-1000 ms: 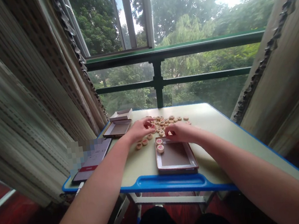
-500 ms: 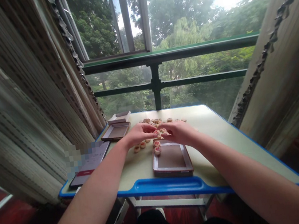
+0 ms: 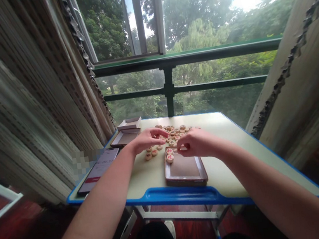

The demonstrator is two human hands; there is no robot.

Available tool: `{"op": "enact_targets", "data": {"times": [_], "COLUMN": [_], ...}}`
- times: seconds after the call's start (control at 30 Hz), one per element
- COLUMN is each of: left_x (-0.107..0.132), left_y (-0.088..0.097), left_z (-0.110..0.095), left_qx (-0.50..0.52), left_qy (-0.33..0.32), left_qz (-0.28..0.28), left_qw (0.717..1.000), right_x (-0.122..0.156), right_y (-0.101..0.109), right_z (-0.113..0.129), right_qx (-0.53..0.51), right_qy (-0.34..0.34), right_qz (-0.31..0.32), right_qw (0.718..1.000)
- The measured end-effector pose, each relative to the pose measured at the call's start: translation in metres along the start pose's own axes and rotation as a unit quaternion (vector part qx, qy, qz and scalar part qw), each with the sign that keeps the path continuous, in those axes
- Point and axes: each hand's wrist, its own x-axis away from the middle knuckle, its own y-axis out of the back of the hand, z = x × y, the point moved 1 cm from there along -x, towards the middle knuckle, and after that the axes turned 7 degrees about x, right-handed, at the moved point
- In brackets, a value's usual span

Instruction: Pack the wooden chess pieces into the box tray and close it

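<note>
Two red-marked xiangqi pieces (image 3: 169,158) sit far-left in the shallow tray (image 3: 186,169). Left hand (image 3: 148,138): fingers parted. Right hand (image 3: 198,142): grip cannot be determined; its low position risks knocking the pair askew.

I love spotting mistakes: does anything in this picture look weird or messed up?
Yes, a blocky patch by the phone looks odd because the rest isn't chopped into squares. Most round pieces lie loose on the table, but I see no damage.
</note>
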Motion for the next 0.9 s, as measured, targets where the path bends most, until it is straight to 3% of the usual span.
{"op": "enact_targets", "data": {"times": [0.17, 0.3, 0.43, 0.63, 0.9], "left_x": [0.000, 0.002, 0.002, -0.001, 0.000], "left_y": [0.003, 0.002, 0.004, 0.007, 0.008], "left_z": [0.008, 0.008, 0.008, 0.014, 0.013], "left_qx": [-0.050, -0.075, -0.119, -0.142, -0.170], "left_qy": [0.046, 0.049, 0.047, 0.035, 0.015], "left_qz": [0.032, 0.091, 0.102, 0.128, 0.121], "left_qw": [0.997, 0.992, 0.986, 0.981, 0.978], "right_x": [0.003, 0.003, 0.002, 0.000, -0.002], "right_y": [-0.005, -0.008, -0.009, -0.015, -0.024], "right_z": [0.003, -0.002, -0.005, 0.007, 0.019], "right_qx": [-0.024, -0.015, -0.009, -0.045, -0.054], "right_qy": [-0.036, -0.072, -0.093, -0.044, -0.022], "right_qz": [0.139, 0.177, 0.203, 0.183, 0.117], "right_qw": [0.989, 0.982, 0.975, 0.981, 0.991]}}
